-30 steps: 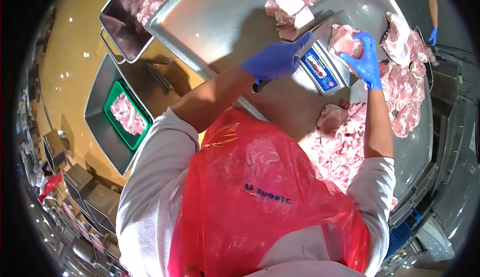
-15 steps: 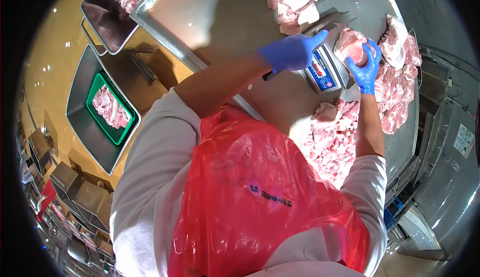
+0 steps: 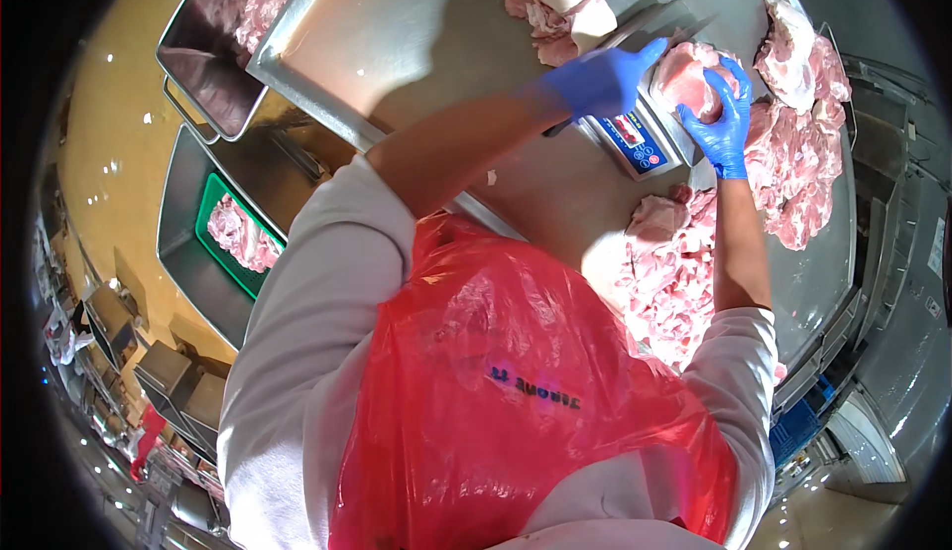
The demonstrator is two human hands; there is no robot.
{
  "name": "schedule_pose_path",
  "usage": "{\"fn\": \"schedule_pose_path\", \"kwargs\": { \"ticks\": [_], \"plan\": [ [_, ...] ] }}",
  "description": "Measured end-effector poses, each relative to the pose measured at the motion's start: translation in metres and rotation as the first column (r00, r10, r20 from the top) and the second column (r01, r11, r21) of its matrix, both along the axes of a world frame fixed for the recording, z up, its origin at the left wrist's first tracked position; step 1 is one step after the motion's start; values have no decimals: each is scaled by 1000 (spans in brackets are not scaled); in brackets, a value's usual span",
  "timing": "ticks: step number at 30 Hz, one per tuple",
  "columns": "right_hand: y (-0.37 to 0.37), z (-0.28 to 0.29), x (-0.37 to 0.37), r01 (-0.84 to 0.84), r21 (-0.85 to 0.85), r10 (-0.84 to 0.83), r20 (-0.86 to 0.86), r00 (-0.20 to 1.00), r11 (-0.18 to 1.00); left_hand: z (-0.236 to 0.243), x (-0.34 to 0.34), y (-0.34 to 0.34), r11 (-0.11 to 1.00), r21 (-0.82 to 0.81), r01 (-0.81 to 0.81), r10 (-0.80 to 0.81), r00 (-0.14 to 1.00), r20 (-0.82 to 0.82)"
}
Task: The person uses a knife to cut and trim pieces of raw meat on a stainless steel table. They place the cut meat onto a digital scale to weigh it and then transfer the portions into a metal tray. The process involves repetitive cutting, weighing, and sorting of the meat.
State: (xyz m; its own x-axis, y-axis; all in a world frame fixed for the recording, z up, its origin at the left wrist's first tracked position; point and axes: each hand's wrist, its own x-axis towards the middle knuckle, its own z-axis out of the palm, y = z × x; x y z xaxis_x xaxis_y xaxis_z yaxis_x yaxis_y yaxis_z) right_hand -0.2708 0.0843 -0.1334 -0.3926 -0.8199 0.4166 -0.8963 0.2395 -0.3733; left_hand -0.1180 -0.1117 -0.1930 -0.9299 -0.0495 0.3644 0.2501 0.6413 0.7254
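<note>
My right hand (image 3: 724, 125), in a blue glove, curls its fingers and thumb round the side of a pink piece of raw meat (image 3: 686, 80). That piece rests on the metal pan of a small digital scale (image 3: 641, 145) with a blue panel. At the meat's left edge is my gloved left hand (image 3: 607, 82), its fingers closed and its thumb side toward the meat. From its lower side sticks out a dark handle (image 3: 559, 128), like a knife's; no blade can be made out. Small meat pieces (image 3: 674, 272) lie near my right forearm.
Larger cuts (image 3: 798, 173) are heaped right of the scale, others (image 3: 565, 4) beyond it. The steel table (image 3: 436, 104) has a raised left edge. Left of it stand a metal bin of meat (image 3: 213, 64) and another bin (image 3: 178, 243) holding a green tray (image 3: 213, 215).
My left hand has come closer to the meat on the scale, slightly to the right and up. My right hand still grips the meat. The whole view has shifted a little.
</note>
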Motion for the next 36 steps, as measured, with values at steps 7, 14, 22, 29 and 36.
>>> {"fn": "schedule_pose_path", "kwargs": {
  "ticks": [7,14,22,29,36],
  "plan": [
    [-10,0,1,26,-82,-27,-5,1000,996,-6,-34,6,999,-15,37,-31,952,304],
    [-7,-10,-16,192,-165,-184,59,981,967,46,99,21,955,291,-48,-109,860,499],
    [-13,18,7,372,19,-372,-3,928,928,105,150,12,921,283,-269,21,758,652],
    [2,83,28,385,-231,-388,38,921,893,137,185,-3,843,346,-411,72,725,685],
    [13,102,-10,234,-35,-217,263,940,971,135,187,4,874,284,-394,146,771,621]
  ]
}}
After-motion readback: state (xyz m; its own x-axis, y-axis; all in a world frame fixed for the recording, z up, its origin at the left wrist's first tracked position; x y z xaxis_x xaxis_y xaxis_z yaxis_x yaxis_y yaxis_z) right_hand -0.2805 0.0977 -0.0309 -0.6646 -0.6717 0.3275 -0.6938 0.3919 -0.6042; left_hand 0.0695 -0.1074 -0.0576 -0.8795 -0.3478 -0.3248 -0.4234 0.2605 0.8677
